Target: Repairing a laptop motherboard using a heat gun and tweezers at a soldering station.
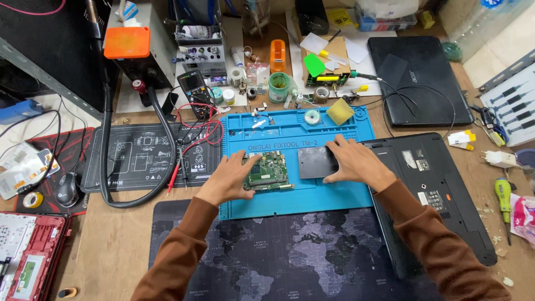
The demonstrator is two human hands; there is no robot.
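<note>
Circuit board [267, 171], green, sits on the blue work mat [290, 131], left hand [231, 179] gripping its left edge with curled fingers. Right hand [356, 162] lies flat, fingers spread, on a dark grey panel [315, 162] just beside the board. Black laptop base [432, 189] sits to the right, multimeter [196, 89] further back.
</note>
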